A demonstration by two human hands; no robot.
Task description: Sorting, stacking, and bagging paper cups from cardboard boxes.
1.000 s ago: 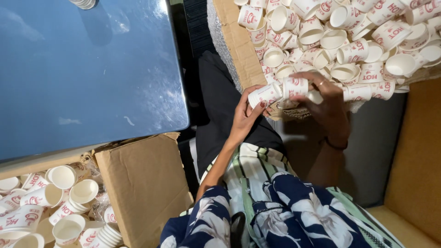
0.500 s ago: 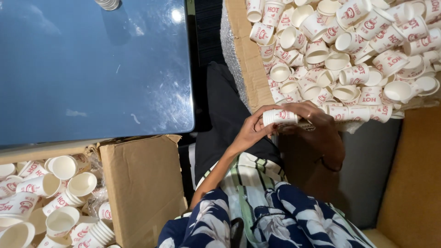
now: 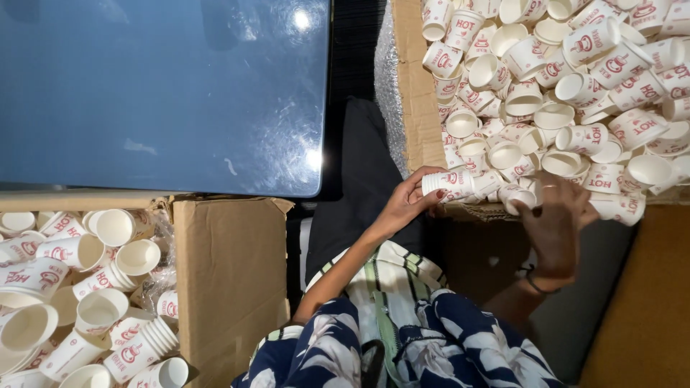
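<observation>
My left hand (image 3: pixel 405 203) grips a short stack of white paper cups with red print (image 3: pixel 455 183), held sideways at the front edge of a large cardboard box (image 3: pixel 413 86) heaped with loose cups of the same kind. My right hand (image 3: pixel 555 223), blurred and wearing a dark band at the wrist, reaches among the cups at the box's near edge, fingers curled around a single cup (image 3: pixel 519 197). My lap in a dark blue floral garment (image 3: pixel 402 345) lies below both hands.
A blue glossy tabletop (image 3: pixel 165 93) fills the upper left. Below it stands a second cardboard box (image 3: pixel 230 266) holding more loose and stacked cups (image 3: pixel 93 287). Brown cardboard (image 3: pixel 647 309) lies at the lower right. A dark gap runs between table and right box.
My right hand has left the stack and moved right into the loose cups. My left hand keeps the stack. The view has shifted, showing more of the cup heap.
</observation>
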